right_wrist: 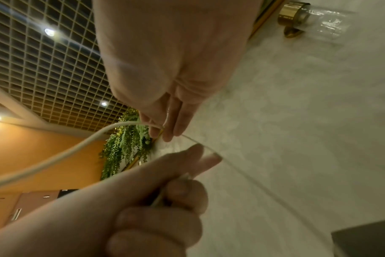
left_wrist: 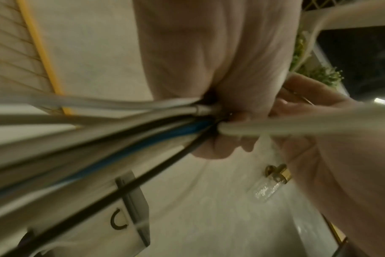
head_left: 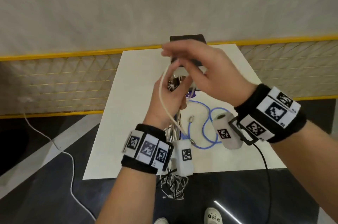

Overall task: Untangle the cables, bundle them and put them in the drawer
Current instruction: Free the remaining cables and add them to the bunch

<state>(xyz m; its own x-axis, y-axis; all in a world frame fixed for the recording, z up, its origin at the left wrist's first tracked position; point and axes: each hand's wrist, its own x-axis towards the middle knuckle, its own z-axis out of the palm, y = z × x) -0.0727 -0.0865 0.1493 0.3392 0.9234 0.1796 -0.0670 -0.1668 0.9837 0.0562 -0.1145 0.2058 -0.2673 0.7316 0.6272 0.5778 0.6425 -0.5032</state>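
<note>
My left hand (head_left: 173,95) grips a bundle of cables (head_left: 174,125) upright over the white table (head_left: 128,114), with metal connectors (head_left: 173,82) sticking out above its fist. In the left wrist view the curled fingers (left_wrist: 220,147) hold white, blue and black cables (left_wrist: 143,132). My right hand (head_left: 182,55) hovers just above and pinches a white cable (head_left: 161,95), which loops down past the left hand. In the right wrist view its fingertips (right_wrist: 165,128) pinch that cable (right_wrist: 77,147). A blue cable (head_left: 205,125) lies looped on the table. A dark drawer unit (head_left: 186,38) stands at the table's far end.
The bundle's lower ends hang as a tangle (head_left: 173,185) below the table's near edge. A loose metal connector (head_left: 192,118) lies beside the blue loops. A yellow mesh fence (head_left: 54,81) runs behind the table. A white cord (head_left: 73,168) trails over the dark floor at left.
</note>
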